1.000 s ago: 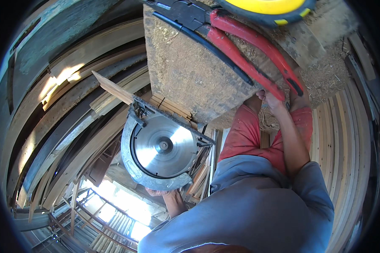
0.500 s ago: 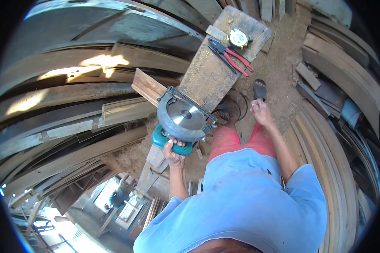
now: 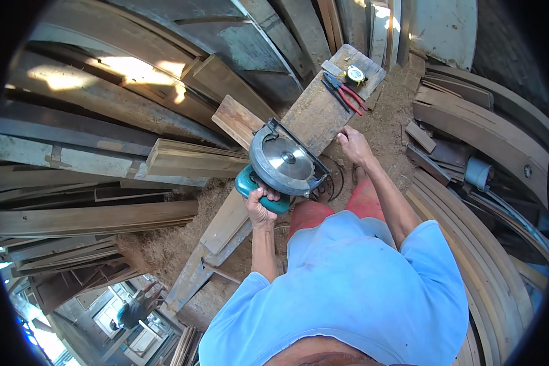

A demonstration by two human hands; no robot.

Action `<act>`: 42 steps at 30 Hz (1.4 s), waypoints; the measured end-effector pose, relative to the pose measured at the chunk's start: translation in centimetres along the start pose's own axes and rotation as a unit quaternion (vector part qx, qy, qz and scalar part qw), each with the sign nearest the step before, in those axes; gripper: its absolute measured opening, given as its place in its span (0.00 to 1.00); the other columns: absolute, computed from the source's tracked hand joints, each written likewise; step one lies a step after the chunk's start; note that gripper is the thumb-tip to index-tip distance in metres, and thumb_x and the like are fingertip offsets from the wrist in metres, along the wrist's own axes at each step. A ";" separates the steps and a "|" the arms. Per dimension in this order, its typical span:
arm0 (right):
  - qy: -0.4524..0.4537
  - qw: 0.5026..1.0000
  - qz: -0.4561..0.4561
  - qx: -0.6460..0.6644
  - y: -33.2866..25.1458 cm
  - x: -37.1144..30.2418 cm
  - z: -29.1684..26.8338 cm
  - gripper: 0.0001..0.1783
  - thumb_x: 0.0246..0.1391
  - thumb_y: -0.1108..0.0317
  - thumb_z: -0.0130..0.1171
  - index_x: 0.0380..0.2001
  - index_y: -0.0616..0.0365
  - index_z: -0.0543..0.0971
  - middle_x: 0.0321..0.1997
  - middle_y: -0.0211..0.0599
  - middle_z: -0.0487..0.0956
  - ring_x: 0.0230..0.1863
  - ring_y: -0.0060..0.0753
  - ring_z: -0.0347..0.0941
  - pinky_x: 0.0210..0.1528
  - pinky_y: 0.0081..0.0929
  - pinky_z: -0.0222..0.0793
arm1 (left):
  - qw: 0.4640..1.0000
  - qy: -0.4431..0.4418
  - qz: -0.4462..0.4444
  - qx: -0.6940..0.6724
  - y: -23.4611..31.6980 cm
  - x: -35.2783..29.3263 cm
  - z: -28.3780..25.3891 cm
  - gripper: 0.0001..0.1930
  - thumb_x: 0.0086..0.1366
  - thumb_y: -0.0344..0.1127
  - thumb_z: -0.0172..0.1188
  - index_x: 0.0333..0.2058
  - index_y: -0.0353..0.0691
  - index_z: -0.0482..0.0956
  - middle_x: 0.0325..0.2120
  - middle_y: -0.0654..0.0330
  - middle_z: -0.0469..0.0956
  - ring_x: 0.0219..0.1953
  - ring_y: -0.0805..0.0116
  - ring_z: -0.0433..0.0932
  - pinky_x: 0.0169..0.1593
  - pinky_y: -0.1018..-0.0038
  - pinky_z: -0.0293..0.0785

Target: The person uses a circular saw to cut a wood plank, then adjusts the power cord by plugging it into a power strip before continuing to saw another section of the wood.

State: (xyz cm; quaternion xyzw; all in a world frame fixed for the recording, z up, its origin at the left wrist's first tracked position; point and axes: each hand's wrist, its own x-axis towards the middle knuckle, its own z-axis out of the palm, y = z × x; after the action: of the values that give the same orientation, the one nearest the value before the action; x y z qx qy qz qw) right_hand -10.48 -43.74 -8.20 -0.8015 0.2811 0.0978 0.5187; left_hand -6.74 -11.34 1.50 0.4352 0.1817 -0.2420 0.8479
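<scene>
My left hand [image 3: 263,204] is wrapped round the green handle of a circular saw [image 3: 285,160], whose bare round blade faces up toward me. The saw is at the near end of a narrow wooden bench [image 3: 311,122]. A short reddish-brown board [image 3: 238,119] sticks out to the left from behind the saw. My right hand [image 3: 354,146] is beside the bench's right edge, fingers curled together; whatever they may hold is hidden. Farther up the bench are red-handled pliers [image 3: 349,97], a thin dark tool [image 3: 337,94] beside them, and a round yellow-and-black tape measure [image 3: 354,75].
Stacked planks [image 3: 189,160] crowd the left side, and long curved-looking boards [image 3: 470,244] line the right. Sawdust [image 3: 158,250] covers the floor. A dark cable [image 3: 338,177] loops below the bench. Another person [image 3: 131,311] is in the background at lower left.
My right hand has moved up and left from beside my knee to the bench's right edge. The view has shifted and turned; my left hand still grips the saw.
</scene>
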 end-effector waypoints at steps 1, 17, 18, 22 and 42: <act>-0.001 1.000 -0.005 0.001 -0.3 0.1 0.5 0.19 0.62 0.61 0.51 0.45 0.64 0.81 0.48 0.58 0.83 0.54 0.59 0.78 0.58 0.48 0.71 | 1.000 -0.009 -0.003 -0.010 0.2 -0.4 -0.4 0.09 0.61 0.36 0.58 0.27 0.43 0.68 0.21 0.64 0.66 0.25 0.70 0.68 0.33 0.71 0.67; 0.156 0.891 -0.002 -0.427 0.1 7.2 1.3 0.18 0.55 0.64 0.58 0.50 0.51 0.76 0.55 0.48 0.72 0.57 0.54 0.69 0.55 0.49 0.69 | 0.984 0.016 0.071 -0.161 6.0 -11.7 -2.0 0.07 0.56 0.36 0.58 0.25 0.42 0.72 0.18 0.64 0.71 0.20 0.71 0.70 0.28 0.73 0.72; 0.148 0.894 0.020 -0.423 0.5 7.9 1.2 0.19 0.55 0.64 0.59 0.51 0.51 0.76 0.57 0.48 0.72 0.58 0.53 0.69 0.57 0.49 0.67 | 0.983 0.020 0.083 -0.161 5.9 -12.1 -2.0 0.06 0.55 0.36 0.58 0.25 0.42 0.73 0.18 0.63 0.72 0.20 0.71 0.71 0.27 0.73 0.72; 0.194 0.879 0.009 -0.434 1.5 8.7 0.9 0.19 0.56 0.61 0.58 0.51 0.52 0.76 0.58 0.51 0.71 0.58 0.57 0.69 0.60 0.51 0.64 | 0.968 0.036 0.124 -0.214 4.9 -13.9 -1.9 0.04 0.55 0.34 0.58 0.27 0.41 0.76 0.17 0.65 0.73 0.18 0.73 0.72 0.25 0.74 0.75; 0.096 0.929 0.054 -0.353 0.6 10.3 -3.6 0.15 0.60 0.68 0.53 0.48 0.61 0.73 0.47 0.62 0.79 0.47 0.61 0.81 0.50 0.49 0.79 | 0.975 0.016 0.047 -0.215 2.1 -14.1 -2.5 0.07 0.54 0.35 0.60 0.26 0.40 0.72 0.20 0.64 0.70 0.22 0.71 0.70 0.28 0.73 0.69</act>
State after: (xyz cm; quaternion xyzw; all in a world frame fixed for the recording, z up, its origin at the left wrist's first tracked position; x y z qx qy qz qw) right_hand -2.84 -50.73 -11.70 -0.9217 0.3200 0.1416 0.1672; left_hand -17.30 -4.66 8.79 0.2550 0.2225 -0.1497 0.9290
